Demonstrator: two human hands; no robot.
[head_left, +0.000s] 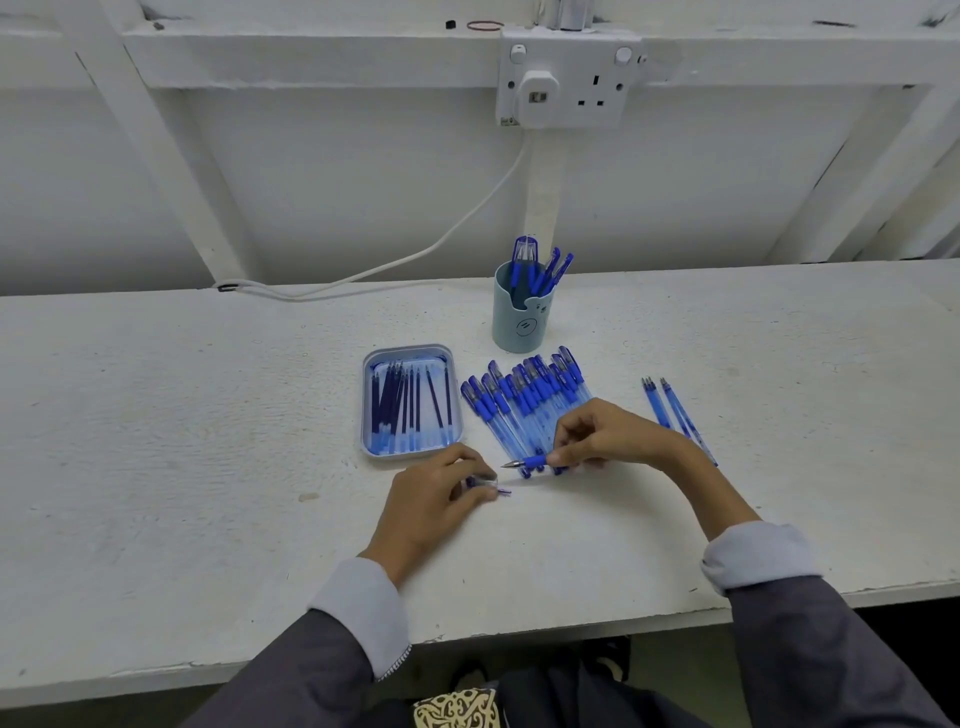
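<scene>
Left hand (436, 499): pinching cap (488, 484), near tray (366, 415);
Right hand (608, 434): gripping pen (525, 462), bare tip pointing left;
Pen: at near end of pile (524, 400); cap just beside tip

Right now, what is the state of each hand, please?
Left hand: grips a small clear-and-blue piece, perhaps a pen cap.
Right hand: pinches a blue pen with its tip bare.

Left hand (441, 491), right hand (608, 436): pinching grips.
</scene>
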